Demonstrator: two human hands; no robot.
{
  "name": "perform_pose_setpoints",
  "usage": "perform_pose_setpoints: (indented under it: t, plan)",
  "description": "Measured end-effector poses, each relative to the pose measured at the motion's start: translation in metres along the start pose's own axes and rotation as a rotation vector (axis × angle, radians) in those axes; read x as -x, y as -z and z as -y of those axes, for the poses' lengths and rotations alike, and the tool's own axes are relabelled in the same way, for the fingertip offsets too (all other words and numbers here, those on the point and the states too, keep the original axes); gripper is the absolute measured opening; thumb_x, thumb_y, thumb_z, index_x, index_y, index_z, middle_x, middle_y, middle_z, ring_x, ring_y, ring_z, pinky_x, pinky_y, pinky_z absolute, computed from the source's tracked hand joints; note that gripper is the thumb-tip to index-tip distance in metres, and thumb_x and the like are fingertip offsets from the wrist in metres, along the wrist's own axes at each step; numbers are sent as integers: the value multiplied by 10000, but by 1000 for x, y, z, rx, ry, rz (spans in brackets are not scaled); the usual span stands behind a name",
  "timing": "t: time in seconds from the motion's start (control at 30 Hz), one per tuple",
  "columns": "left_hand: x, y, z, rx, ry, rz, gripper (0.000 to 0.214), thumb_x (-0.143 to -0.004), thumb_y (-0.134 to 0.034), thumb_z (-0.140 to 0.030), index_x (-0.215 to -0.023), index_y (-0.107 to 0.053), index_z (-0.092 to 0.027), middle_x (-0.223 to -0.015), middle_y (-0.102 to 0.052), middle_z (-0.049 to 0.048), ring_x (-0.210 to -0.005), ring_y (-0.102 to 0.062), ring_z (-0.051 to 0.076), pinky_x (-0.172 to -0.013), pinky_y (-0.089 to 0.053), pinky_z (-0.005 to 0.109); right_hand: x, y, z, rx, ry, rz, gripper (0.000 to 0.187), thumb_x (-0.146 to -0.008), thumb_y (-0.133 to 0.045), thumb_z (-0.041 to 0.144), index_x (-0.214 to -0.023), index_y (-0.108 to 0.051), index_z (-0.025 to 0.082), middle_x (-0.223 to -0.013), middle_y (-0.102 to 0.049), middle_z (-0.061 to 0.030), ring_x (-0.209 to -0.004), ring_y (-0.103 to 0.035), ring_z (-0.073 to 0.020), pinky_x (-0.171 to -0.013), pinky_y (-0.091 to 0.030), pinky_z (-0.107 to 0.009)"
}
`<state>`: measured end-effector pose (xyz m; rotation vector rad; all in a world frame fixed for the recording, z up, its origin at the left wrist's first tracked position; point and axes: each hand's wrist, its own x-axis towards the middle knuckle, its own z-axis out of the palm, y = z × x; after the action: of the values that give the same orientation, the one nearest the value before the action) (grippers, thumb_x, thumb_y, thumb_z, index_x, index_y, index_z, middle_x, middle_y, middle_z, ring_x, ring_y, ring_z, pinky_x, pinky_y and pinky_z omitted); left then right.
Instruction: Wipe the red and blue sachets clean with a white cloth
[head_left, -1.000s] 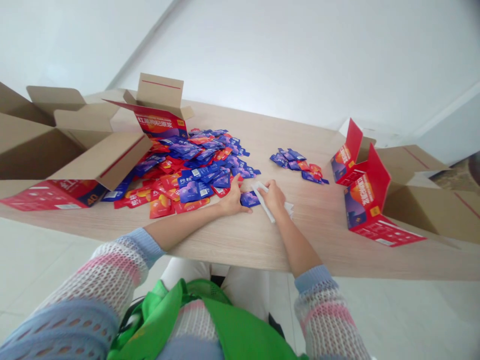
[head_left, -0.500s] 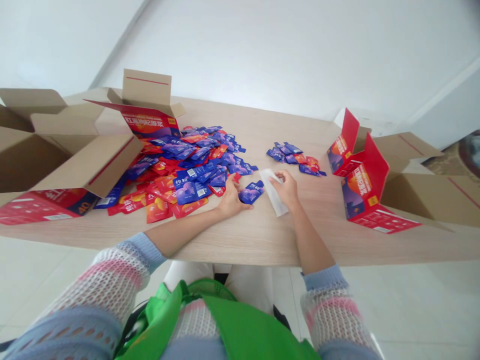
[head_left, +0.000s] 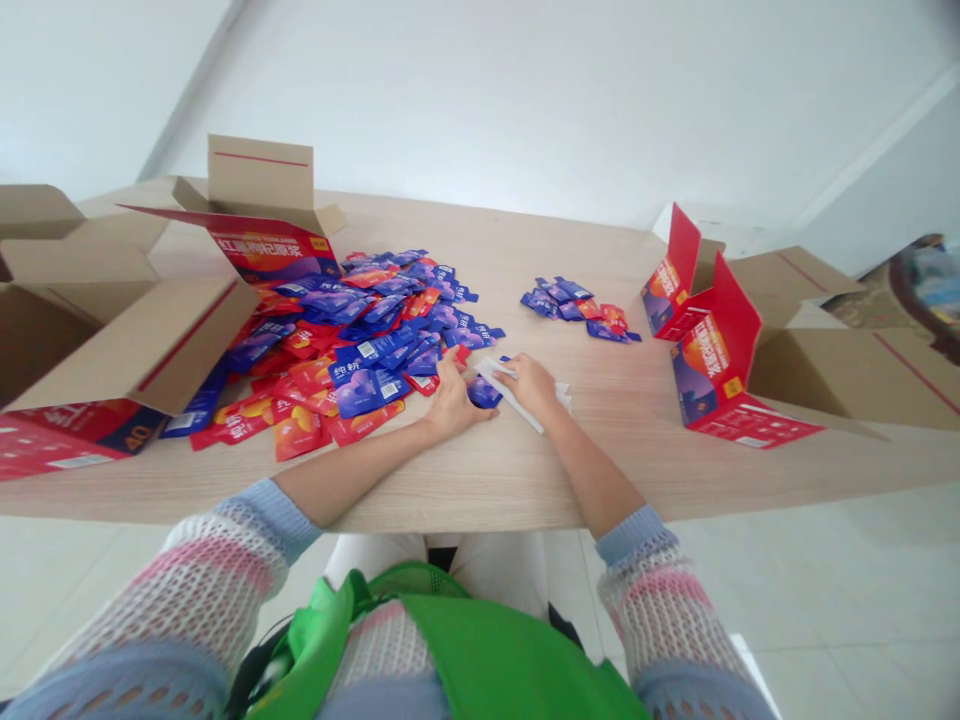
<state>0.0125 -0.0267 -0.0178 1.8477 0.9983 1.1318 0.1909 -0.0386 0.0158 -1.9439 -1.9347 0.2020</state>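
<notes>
My left hand (head_left: 454,402) lies flat at the near edge of a large heap of blue and red foil sachets (head_left: 360,345), its fingers touching them and holding nothing I can see. My right hand (head_left: 534,388) grips a narrow white paper strip (head_left: 510,393), which runs slantwise under the palm. Between my hands lies a single blue sachet (head_left: 484,392), with the strip partly over it. A smaller heap of the same sachets (head_left: 574,302) sits farther ahead and to the right.
Everything lies on a light wooden table (head_left: 615,450). Open cardboard cartons with red printed flaps stand at the left (head_left: 112,340) and right (head_left: 847,375) ends. A red printed carton panel (head_left: 712,360) stands near the smaller heap. A green bag (head_left: 480,650) rests on my lap.
My right hand has moved left toward my left hand, and the white strip has swung to a steeper slant across the blue sachet. The whole view has shifted slightly.
</notes>
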Motion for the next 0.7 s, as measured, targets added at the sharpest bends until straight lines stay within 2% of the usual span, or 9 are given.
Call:
perform_pose_setpoints:
  t: [0.17, 0.23, 0.37, 0.43, 0.5, 0.6, 0.7]
  plan:
    - [2, 1, -3, -109, -34, 3, 1249, -476, -851, -322, -1432, -60, -177, -1313, -251, 163, -1097, -504, 279, -948, -464, 468, -9, 3, -23, 94, -198, -61, 318, -864, -548, 488, -1024, -721, 274, -971, -655, -87, -914, -607, -229, -744, -439, -282]
    - [4, 2, -5, -135, -31, -14, 1215, -491, -845, -314, -1425, -79, -178, -1331, -223, 162, -1102, -510, 272, -976, -447, 463, -9, 7, -33, 95, -247, -125, 295, -870, -553, 436, -1072, -699, 278, -1008, -649, -89, -929, -606, -237, -758, -441, -301]
    - [5, 5, -10, -154, -42, -48, 1201, -493, -852, -286, -1410, -83, -177, -1349, -190, 169, -1216, -427, 311, -1027, -406, 479, -5, 19, -50, 4, -289, -282, 368, -836, -610, 306, -1202, -606, 268, -1108, -638, -64, -999, -592, -225, -825, -434, -316]
    - [5, 5, -12, -141, -45, -59, 1217, -487, -861, -275, -1411, -73, -183, -1363, -170, 177, -1245, -396, 323, -1030, -404, 486, -3, 24, -52, -73, -336, -352, 372, -816, -627, 308, -1176, -598, 217, -1097, -649, -59, -994, -597, -213, -828, -436, -305]
    - [5, 5, -12, -92, -33, -61, 1234, -486, -868, -267, -1416, -60, -202, -1383, -135, 184, -1212, -434, 314, -1006, -434, 478, -2, 28, -49, -122, -368, -400, 345, -816, -621, 343, -1122, -607, 184, -1062, -663, -61, -962, -608, -207, -807, -444, -299]
    - [4, 6, -12, -19, -23, -45, 1280, -474, -880, -253, -1432, -31, -237, -1407, -83, 192, -1167, -483, 300, -968, -470, 477, 1, 26, -36, -132, -280, -379, 291, -821, -614, 368, -1051, -638, 191, -1037, -676, -54, -935, -615, -202, -804, -446, -298]
    - [3, 7, -11, 6, -75, 45, 1315, -471, -883, -239, -1455, -12, -278, -1443, -11, 192, -1183, -484, 312, -980, -451, 512, 5, 18, -19, -135, -83, -237, 242, -819, -632, 357, -1014, -675, 220, -1048, -683, -38, -961, -614, -195, -844, -437, -295]
